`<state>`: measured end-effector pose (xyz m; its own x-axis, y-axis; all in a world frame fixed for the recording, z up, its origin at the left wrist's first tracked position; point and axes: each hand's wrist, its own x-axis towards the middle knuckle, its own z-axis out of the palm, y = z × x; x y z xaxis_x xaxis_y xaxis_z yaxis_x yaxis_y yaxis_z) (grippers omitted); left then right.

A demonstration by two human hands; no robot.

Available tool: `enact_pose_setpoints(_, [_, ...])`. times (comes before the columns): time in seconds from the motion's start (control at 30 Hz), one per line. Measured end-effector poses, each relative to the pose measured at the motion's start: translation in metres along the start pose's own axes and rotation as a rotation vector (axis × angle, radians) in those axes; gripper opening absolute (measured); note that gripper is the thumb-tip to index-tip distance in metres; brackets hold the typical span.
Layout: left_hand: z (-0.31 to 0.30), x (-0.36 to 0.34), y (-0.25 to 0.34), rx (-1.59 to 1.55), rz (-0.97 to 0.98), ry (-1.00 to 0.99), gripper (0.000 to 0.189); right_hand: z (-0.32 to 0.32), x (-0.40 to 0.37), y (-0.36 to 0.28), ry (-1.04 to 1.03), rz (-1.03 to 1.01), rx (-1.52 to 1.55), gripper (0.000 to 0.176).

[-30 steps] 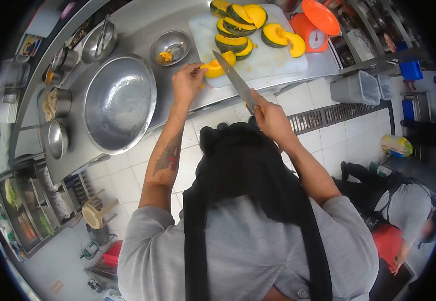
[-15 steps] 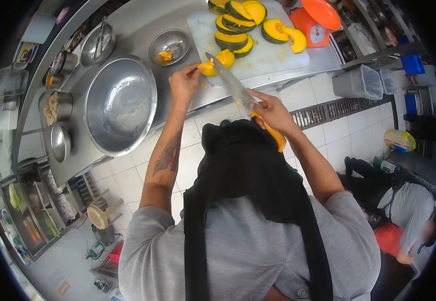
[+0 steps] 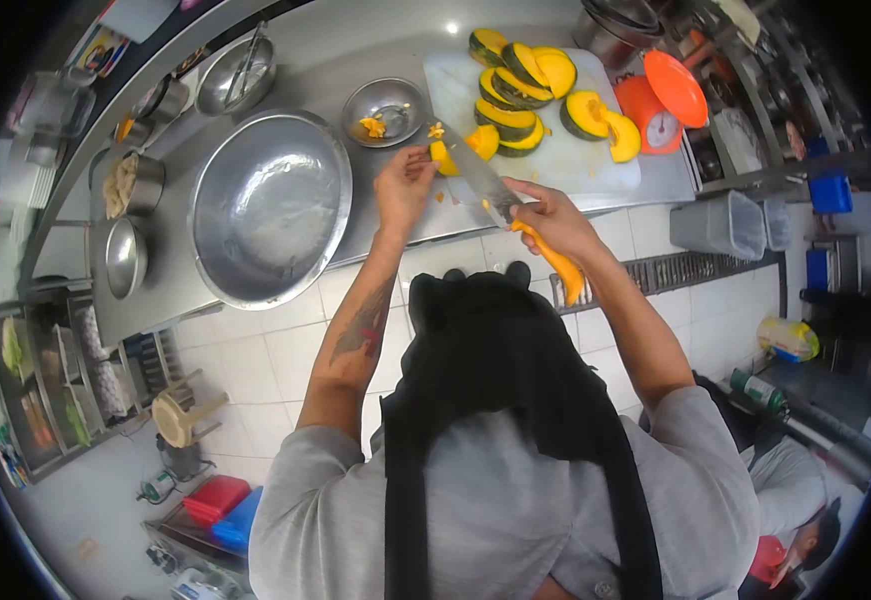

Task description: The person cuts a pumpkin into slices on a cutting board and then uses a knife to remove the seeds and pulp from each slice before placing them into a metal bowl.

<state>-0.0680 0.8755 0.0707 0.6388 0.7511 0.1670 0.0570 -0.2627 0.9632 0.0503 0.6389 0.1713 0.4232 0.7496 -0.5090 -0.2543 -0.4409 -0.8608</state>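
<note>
My right hand (image 3: 552, 222) is closed round the yellow handle of a large knife (image 3: 483, 172), whose blade points up and left. My left hand (image 3: 405, 185) pinches a small pumpkin piece (image 3: 442, 157) at the left edge of the white cutting board (image 3: 595, 178). Seedy orange pulp (image 3: 435, 131) lies at the blade's tip. Beside the blade is another cut piece (image 3: 483, 140). Several green-skinned pumpkin wedges (image 3: 507, 120) rest farther back on the board. A small steel bowl (image 3: 400, 133) holds some orange pulp (image 3: 373, 127).
A big steel basin (image 3: 270, 210) stands left of my left hand. An orange scale (image 3: 647, 115) is right of the board. Smaller bowls and pots (image 3: 135, 185) stand at the far left. Another person (image 3: 790, 485) is at the lower right.
The view has shifted, so the counter shows farther right. Pulp now sits at the knife tip, above the piece in my left hand. The other person's pose has changed.
</note>
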Motion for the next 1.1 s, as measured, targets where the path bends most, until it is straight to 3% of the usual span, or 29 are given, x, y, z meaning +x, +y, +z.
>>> enact_pose_setpoints(0.07, [0.004,-0.001,0.001,0.031,-0.093,-0.063,0.029,-0.006,-0.005,-0.021,0.071,-0.065,-0.35,0.056])
enact_pose_setpoints(0.2, [0.007,-0.007,-0.031,-0.104,-0.094,-0.181,0.035,-0.01,-0.001,-0.064,0.103,-0.145,-0.454,0.056])
enact_pose_setpoints(0.23, [0.001,-0.006,-0.025,-0.11,-0.092,-0.162,0.035,-0.009,0.012,-0.071,0.093,-0.152,-0.469,0.056])
enact_pose_setpoints(0.3, [-0.013,-0.006,-0.01,0.226,0.153,0.128,0.043,-0.003,0.045,-0.087,-0.007,-0.174,-0.548,0.055])
enact_pose_setpoints(0.37, [-0.019,0.01,0.017,0.312,0.133,0.083,0.048,0.004,0.062,-0.103,-0.001,-0.19,-0.685,0.055])
enact_pose_setpoints(0.5, [-0.024,0.047,0.03,0.408,-0.008,-0.121,0.064,0.015,0.053,-0.133,-0.061,-0.172,-0.813,0.054])
enact_pose_setpoints(0.53, [-0.024,0.053,0.018,0.407,-0.013,-0.116,0.064,0.012,0.047,-0.139,-0.071,-0.151,-0.852,0.053])
enact_pose_setpoints(0.6, [-0.02,0.057,0.009,0.423,-0.205,0.038,0.069,0.002,0.039,-0.143,-0.074,-0.123,-0.884,0.053])
enact_pose_setpoints(0.7, [-0.023,0.043,0.017,0.424,-0.237,-0.012,0.072,-0.028,0.018,-0.138,0.079,-0.143,-0.896,0.053])
enact_pose_setpoints(0.8, [-0.011,0.022,0.026,0.41,-0.179,-0.072,0.081,-0.062,-0.003,-0.113,0.233,-0.175,-0.683,0.053])
enact_pose_setpoints(0.9, [0.015,0.005,0.008,0.387,-0.039,-0.069,0.092,-0.096,-0.024,-0.055,0.487,-0.317,-0.951,0.05])
enact_pose_setpoints(0.97, [0.026,-0.002,-0.002,0.309,0.175,-0.213,0.078,-0.086,-0.056,-0.042,0.489,-0.281,-0.818,0.044])
enact_pose_setpoints(1.0, [0.03,-0.004,-0.003,0.313,0.184,-0.239,0.078,-0.073,-0.071,-0.04,0.434,-0.103,-0.669,0.042])
enact_pose_setpoints(1.03, [0.032,-0.007,-0.002,0.189,-0.014,-0.234,0.067,-0.068,-0.081,-0.037,0.37,0.067,-0.515,0.041])
enact_pose_setpoints(1.07, [0.032,-0.008,-0.002,0.069,-0.213,-0.219,0.055,-0.069,-0.083,-0.022,0.377,0.07,-0.496,0.041])
enact_pose_setpoints(1.1, [0.031,-0.011,-0.009,0.081,-0.206,-0.233,0.055,-0.071,-0.078,0.0,0.388,-0.067,-0.584,0.039])
